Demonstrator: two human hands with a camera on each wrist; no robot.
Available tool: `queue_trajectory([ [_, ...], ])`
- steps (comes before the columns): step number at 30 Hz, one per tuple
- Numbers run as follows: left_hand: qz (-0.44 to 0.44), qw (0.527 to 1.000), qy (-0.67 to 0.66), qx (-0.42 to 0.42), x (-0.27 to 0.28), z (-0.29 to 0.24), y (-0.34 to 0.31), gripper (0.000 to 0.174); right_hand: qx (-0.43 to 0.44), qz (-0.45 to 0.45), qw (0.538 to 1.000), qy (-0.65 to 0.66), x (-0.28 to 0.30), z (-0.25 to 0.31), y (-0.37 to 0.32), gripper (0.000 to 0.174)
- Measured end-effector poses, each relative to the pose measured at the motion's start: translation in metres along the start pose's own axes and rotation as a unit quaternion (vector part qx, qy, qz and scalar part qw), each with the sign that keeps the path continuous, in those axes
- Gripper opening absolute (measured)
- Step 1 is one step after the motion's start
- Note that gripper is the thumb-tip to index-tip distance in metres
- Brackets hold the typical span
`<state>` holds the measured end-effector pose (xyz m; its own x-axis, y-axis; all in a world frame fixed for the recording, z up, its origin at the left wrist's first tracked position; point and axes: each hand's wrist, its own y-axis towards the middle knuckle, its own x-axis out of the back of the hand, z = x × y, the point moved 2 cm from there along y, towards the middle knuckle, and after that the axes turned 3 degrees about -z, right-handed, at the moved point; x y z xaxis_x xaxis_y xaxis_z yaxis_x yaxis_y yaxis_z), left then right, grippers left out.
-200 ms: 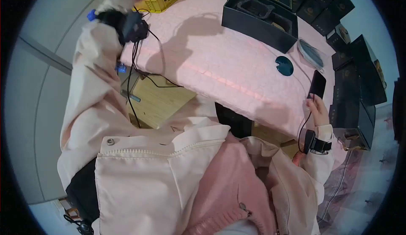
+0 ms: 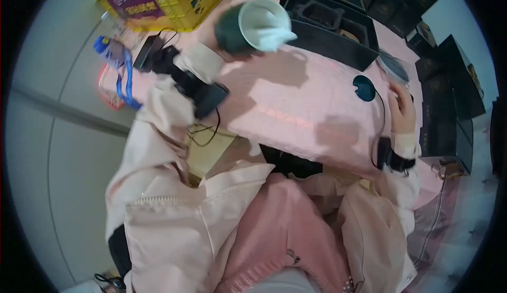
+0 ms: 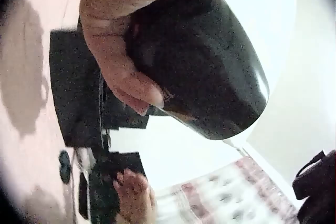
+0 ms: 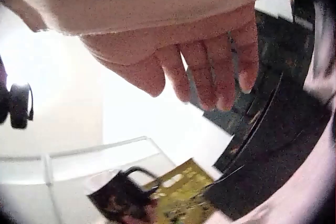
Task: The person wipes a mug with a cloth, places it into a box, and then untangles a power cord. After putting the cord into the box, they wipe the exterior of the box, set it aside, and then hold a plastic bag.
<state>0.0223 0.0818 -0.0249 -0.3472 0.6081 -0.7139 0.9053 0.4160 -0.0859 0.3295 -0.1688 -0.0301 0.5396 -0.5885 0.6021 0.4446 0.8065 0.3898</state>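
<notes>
My left hand (image 3: 110,50) grips a dark green mug (image 2: 232,29) with a white inside, holding it tilted above the pink-covered table. Crumpled white material (image 2: 270,28) sits in its mouth. The mug's handle shows in the right wrist view. Over the table's right side is my right hand (image 2: 402,108), its fingers loosely extended and holding nothing in the right wrist view. Beside it lies a black phone (image 3: 83,198), hidden behind the hand in the head view. A dark green notched disc (image 2: 364,88) with a cable lies just left of that hand.
An open black box (image 2: 322,39) with a moulded insert stands at the back. Black boxes (image 2: 446,97) are stacked along the right. A clear packet (image 2: 393,68) lies between. At the back left are a yellow crate (image 2: 158,2) and a blue-capped bottle (image 2: 108,50) with a strap.
My left hand has swung from the top left edge toward the middle, bringing the mug into full view. My right hand has moved forward from the phone's near end, over it.
</notes>
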Motion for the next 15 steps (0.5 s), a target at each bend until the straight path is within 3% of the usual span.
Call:
queue_trajectory([
  [1, 0.122, 0.989, -0.077, 0.032, -0.001, 0.011, 0.013, 0.061, -0.012, -0.002, 0.997, 0.075, -0.019, 0.022, 0.011, 0.023],
  [2, 0.142, 0.986, -0.076, 0.041, -0.003, 0.023, 0.031, 0.061, 0.001, 0.041, 0.984, 0.171, -0.040, 0.036, 0.024, 0.021],
  [3, 0.095, 0.991, -0.096, 0.023, -0.008, 0.035, 0.044, 0.061, 0.016, 0.085, 0.961, 0.263, -0.061, 0.048, 0.036, 0.020],
  [4, 0.041, 0.993, -0.113, 0.005, -0.008, 0.042, 0.051, 0.060, 0.076, 0.041, 0.969, 0.232, -0.084, 0.058, 0.043, 0.019],
  [5, 0.054, 0.992, -0.111, 0.011, -0.003, 0.045, 0.057, 0.060, 0.138, -0.001, 0.970, 0.199, -0.103, 0.061, 0.051, 0.017],
  [6, 0.061, 0.986, -0.156, 0.025, 0.006, 0.049, 0.064, 0.059, 0.139, -0.010, 0.972, 0.189, -0.114, 0.055, 0.062, 0.017],
  [8, 0.071, 0.977, -0.195, 0.044, 0.019, 0.054, 0.072, 0.059, 0.222, -0.116, 0.967, 0.042, -0.127, 0.042, 0.079, 0.017],
  [12, 0.047, 0.954, -0.296, 0.022, 0.039, 0.052, 0.077, 0.056, 0.165, -0.229, 0.950, -0.135, -0.124, 0.004, 0.081, 0.019],
  [15, -0.012, 0.944, -0.331, 0.015, 0.039, 0.054, 0.074, 0.053, 0.125, -0.222, 0.952, -0.172, -0.125, -0.003, 0.077, 0.021],
])
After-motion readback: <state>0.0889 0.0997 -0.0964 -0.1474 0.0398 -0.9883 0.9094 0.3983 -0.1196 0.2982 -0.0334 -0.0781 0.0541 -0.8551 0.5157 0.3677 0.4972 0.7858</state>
